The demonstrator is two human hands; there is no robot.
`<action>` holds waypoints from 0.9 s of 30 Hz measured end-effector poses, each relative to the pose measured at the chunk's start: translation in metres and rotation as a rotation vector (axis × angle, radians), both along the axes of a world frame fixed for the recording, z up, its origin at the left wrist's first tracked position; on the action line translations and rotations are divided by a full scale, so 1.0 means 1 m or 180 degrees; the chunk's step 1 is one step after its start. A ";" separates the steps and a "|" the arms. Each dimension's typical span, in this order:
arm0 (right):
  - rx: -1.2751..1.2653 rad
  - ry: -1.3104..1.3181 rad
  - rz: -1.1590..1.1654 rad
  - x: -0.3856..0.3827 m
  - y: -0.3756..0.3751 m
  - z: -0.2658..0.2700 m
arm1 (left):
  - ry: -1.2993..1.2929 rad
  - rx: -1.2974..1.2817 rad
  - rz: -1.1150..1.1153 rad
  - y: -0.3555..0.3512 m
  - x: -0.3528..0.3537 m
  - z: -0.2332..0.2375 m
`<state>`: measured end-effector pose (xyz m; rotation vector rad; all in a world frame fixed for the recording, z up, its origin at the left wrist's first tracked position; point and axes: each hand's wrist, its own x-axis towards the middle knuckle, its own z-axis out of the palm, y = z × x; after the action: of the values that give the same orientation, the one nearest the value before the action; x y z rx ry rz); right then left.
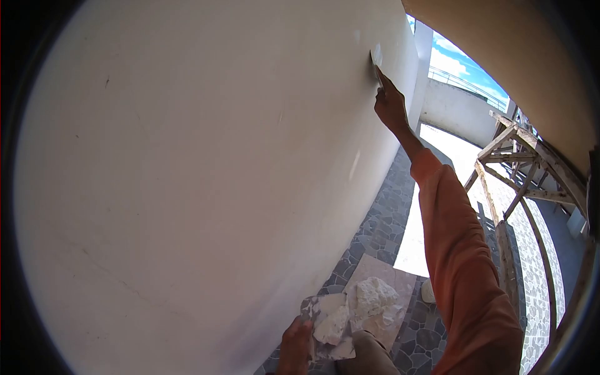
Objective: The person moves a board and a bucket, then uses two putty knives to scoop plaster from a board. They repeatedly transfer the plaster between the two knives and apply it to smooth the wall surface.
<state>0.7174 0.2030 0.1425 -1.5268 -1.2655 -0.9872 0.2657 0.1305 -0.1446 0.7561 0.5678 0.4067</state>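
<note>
My right hand (392,107), at the end of an outstretched orange sleeve, grips a putty knife (375,62). Its blade lies against the large off-white wall (206,162), high up near the far end, beside a small wet-looking pale patch. Low in the view, my left hand (295,347) is closed on the edge of a flat, smeared putty plate (309,307). White putty (332,327) sits on that plate. Below, a bigger heap of white putty (374,296) rests on a pale board (367,265) on the floor.
Wooden trestle scaffolding (509,156) stands at the right. The floor (384,215) is grey stone-patterned paving, with a strip in bright sunlight. A low white wall (459,109) with a railing closes off the back. My knee (370,353) shows beside the plate.
</note>
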 end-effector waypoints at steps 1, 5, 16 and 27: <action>-0.0104 -0.0138 0.0037 -0.008 -0.006 -0.009 | -0.0019 0.0046 -0.0013 -0.001 0.002 0.001; -0.0910 0.0442 -0.0018 -0.016 -0.046 -0.016 | -0.0049 0.0092 0.0027 -0.002 0.011 -0.018; -0.0413 0.1550 0.0065 0.067 -0.008 0.088 | 0.0039 -0.0050 0.0010 -0.001 0.011 -0.006; -0.0799 0.0207 -0.0244 -0.023 -0.056 0.018 | 0.0019 -0.0017 -0.0121 0.002 0.013 -0.001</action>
<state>0.6943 0.1467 0.1607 -1.7969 -1.3317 -0.8431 0.2791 0.1327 -0.1456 0.7622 0.5591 0.3677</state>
